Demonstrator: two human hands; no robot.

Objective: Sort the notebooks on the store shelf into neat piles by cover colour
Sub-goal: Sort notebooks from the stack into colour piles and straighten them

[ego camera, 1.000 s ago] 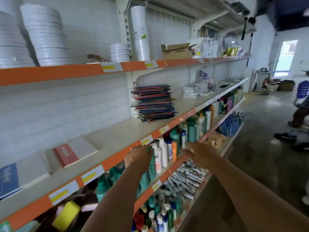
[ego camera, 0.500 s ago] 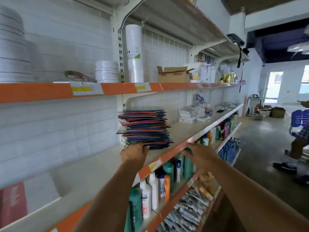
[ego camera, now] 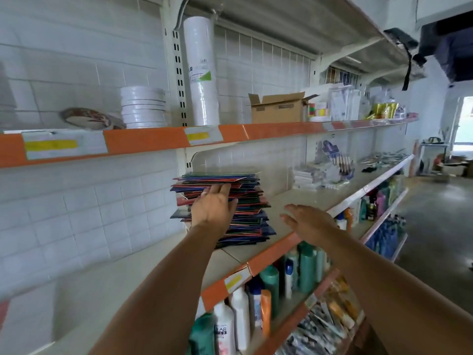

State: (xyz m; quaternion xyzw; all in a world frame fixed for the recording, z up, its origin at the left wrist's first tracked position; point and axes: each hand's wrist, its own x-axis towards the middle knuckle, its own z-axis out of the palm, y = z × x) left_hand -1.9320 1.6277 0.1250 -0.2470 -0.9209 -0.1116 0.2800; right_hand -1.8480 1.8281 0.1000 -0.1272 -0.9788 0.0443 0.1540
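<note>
Shelf point(ego camera: 143, 267): left hand point(ego camera: 213, 206) touching notebook stack point(ego camera: 245, 201); right hand point(ego camera: 308, 220) open.

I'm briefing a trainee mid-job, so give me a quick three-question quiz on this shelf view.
1. True or false: the left hand touches the notebook stack.
2. The right hand is: A) gripping a bottle, B) open in the air over the shelf edge, holding nothing, C) flat on top of the stack.
3. Fill in: the cardboard box sits on the shelf ____ the stack's shelf.

Key:
1. True; its fingers lie against the stack's near side, part way up.
2. B.
3. Above.
</note>
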